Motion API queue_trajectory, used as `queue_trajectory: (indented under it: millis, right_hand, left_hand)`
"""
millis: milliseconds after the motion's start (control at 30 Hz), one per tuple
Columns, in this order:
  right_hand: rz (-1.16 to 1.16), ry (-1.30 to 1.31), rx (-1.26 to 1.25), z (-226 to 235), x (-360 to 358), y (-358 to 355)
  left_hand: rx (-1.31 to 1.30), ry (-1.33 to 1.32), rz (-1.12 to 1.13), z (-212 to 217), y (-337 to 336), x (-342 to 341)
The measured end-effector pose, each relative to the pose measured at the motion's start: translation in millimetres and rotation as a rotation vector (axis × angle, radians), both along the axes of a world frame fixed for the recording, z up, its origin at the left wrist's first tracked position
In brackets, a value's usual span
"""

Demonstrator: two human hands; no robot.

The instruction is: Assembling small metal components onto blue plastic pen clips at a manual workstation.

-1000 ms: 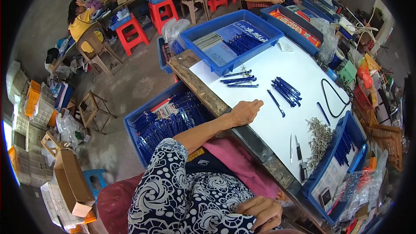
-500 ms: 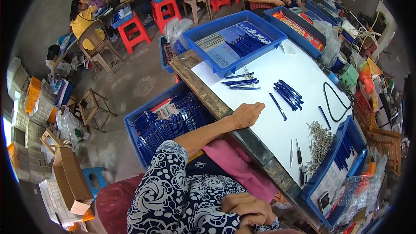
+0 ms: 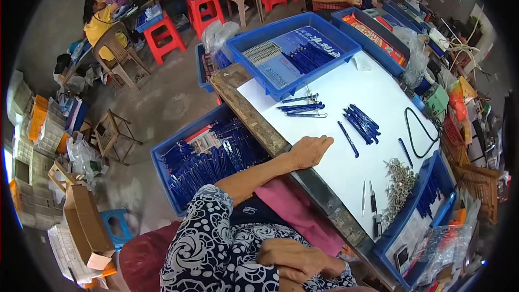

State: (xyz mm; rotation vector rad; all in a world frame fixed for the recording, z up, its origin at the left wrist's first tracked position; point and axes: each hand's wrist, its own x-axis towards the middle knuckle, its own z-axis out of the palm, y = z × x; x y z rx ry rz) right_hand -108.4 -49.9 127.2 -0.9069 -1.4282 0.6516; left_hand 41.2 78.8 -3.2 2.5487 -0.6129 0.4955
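My left hand [image 3: 311,152] rests at the near edge of the white-topped table [image 3: 335,176], its fingers curled together and nothing showing in them. Just beyond it lies a slim dark-blue stick-like piece [image 3: 348,139], apart from the fingertips. A bundle of the same blue pieces [image 3: 361,124] lies beside that one, and a smaller group [image 3: 303,109] is further left. My right hand [image 3: 294,258] is low against my body, fingers bent over the patterned sleeve [image 3: 203,238]; whatever is under them is hidden.
A blue tray [image 3: 281,91] of blue pieces stands at the table's far end. Right of me, small metal parts [image 3: 399,186] are heaped beside another blue tray [image 3: 378,249] and a dark-handled pointed tool [image 3: 373,197]. A full blue crate [image 3: 170,197] sits left of the table.
My right hand has shifted a little to the left against my sleeve. My left hand stays at the table edge, and the view has moved slightly.
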Motion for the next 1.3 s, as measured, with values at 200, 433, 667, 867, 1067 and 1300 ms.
queue_trajectory:
  millis: [200,433,667,867,1067,1300]
  right_hand:
    - [0.078,0.081,-0.161,-0.7,12.1,-3.3]
    - [-0.702,0.051,-0.598,-56.3,87.5,-36.5]
    - [-0.95,0.288,-0.666,-100.6,130.1,-58.8]
    - [-1.016,0.387,-0.652,-108.8,131.8,-62.3]
    - [-0.884,0.367,-0.659,-104.2,135.9,-58.7]
    - [-0.917,0.424,-0.757,-105.5,133.2,-57.6]
  left_hand:
    - [0.008,0.024,-0.027,-0.7,-6.0,-2.5]
    - [-0.033,-0.024,-0.025,-0.5,-5.3,1.9]
    - [0.098,0.128,-0.012,6.5,-8.3,12.0]
    - [0.027,0.215,-0.012,11.2,-6.0,9.0]
    - [0.072,0.315,0.051,11.1,-3.4,6.9]
    - [0.113,0.163,0.049,5.9,-3.3,7.5]
